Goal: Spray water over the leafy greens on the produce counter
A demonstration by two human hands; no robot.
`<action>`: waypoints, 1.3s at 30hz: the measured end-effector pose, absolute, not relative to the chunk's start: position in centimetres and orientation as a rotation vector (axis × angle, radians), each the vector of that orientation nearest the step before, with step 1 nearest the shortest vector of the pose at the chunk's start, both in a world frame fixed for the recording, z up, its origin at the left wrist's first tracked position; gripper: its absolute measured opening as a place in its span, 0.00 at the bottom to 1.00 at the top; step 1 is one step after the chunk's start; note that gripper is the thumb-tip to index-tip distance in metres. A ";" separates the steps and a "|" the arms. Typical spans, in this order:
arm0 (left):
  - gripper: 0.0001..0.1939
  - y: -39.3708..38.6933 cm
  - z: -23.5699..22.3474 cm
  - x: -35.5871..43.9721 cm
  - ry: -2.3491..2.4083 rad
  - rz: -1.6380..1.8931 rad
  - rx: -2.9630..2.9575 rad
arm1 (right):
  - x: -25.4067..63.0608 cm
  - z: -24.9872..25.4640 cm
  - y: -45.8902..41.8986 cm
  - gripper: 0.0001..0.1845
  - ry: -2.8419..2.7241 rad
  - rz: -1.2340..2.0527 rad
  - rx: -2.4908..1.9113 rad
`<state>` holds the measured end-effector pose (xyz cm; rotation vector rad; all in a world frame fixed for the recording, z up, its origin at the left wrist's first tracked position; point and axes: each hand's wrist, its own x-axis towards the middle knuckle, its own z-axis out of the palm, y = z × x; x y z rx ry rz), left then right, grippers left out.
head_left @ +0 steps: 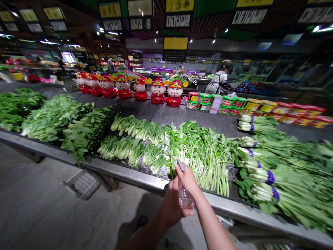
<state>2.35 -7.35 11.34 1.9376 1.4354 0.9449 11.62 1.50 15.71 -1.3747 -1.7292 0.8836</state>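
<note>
I hold a small clear plastic bottle [185,198] with both hands, just in front of the vegetable stall's metal edge [125,171]. My left hand [170,203] is wrapped round its body from the left. My right hand [187,178] is closed over its top, fingers on the grey cap or nozzle [180,164], which points toward the greens. Straight ahead lie long-stemmed leafy greens [205,152]. Rows of bok choy [132,146] lie to their left.
Bundles of greens tied with purple bands [270,177] fill the right of the stall, and loose leafy greens [52,116] the left. Red figurines [158,91] and coloured tubs [234,104] line the back. A person [217,81] stands far behind. A floor drain [83,184] is at the lower left.
</note>
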 end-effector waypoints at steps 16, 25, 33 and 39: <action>0.53 -4.0 15.3 -1.3 1.364 1.052 1.878 | 8.3 18.2 4.1 0.20 -1.717 0.830 -1.295; 0.56 -3.1 15.6 -1.8 1.378 1.003 1.868 | 7.7 17.6 5.1 0.19 -1.701 0.841 -1.302; 0.58 -2.0 15.8 -2.6 1.432 1.003 1.911 | 7.1 18.7 5.9 0.20 -1.683 0.817 -1.307; 0.56 -1.1 15.1 -3.1 1.379 1.029 1.984 | 7.2 19.1 6.2 0.18 -1.645 0.783 -1.294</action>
